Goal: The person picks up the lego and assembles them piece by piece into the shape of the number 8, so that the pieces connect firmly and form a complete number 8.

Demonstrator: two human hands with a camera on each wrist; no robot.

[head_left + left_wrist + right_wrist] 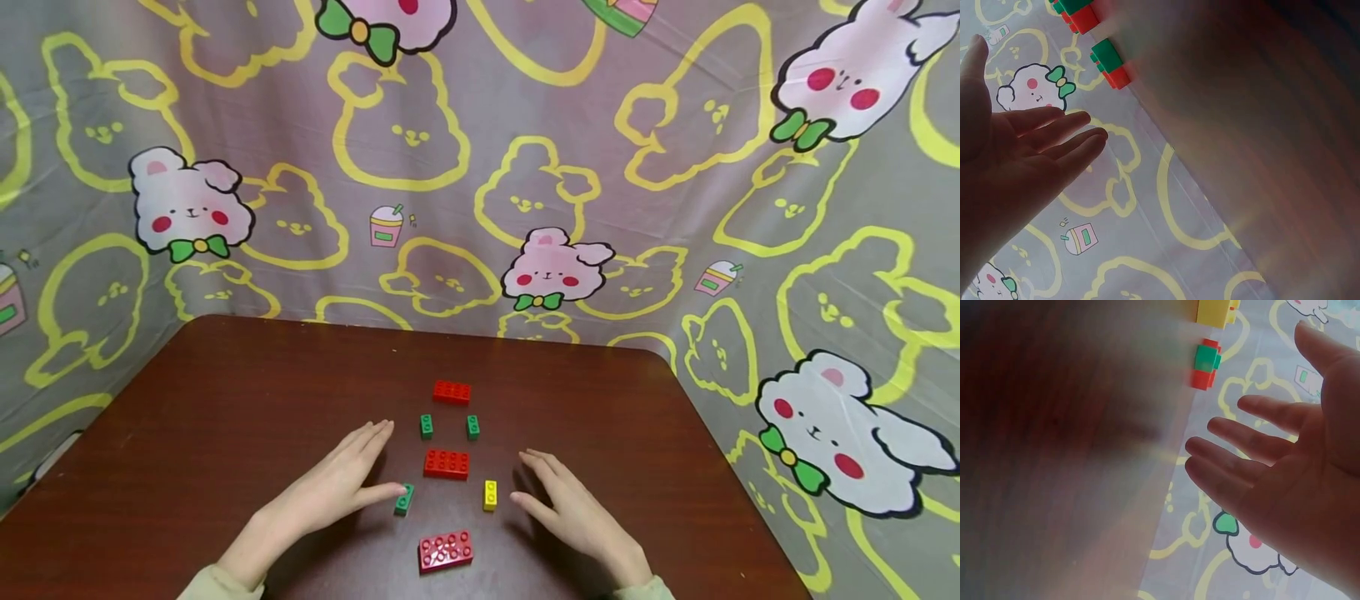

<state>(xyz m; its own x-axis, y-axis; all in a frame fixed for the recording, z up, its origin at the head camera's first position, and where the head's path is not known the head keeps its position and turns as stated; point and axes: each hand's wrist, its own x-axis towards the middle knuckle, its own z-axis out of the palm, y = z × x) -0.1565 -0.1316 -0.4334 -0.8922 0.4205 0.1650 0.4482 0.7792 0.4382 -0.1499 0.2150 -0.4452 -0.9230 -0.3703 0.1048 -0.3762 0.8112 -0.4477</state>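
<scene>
In the head view the left hand [330, 487] has its fingers extended, its thumb tip at the near-left green brick [404, 500]; whether they touch I cannot tell. The right hand [573, 508] holds nothing, fingers extended, to the right of the yellow brick [490, 495]. Between the hands lies a red brick [446, 465], with another red brick [446, 552] nearer. Beyond are two small green bricks [426, 427] and a far red brick [452, 392]. Both wrist views show the left palm [1029, 156] and right palm [1297, 462] with fingers apart and nothing gripped.
The bricks stand on a dark brown table [300, 367] with rounded far corners. A grey curtain [450, 208] with rabbit and yellow outline prints hangs behind the table and along its sides.
</scene>
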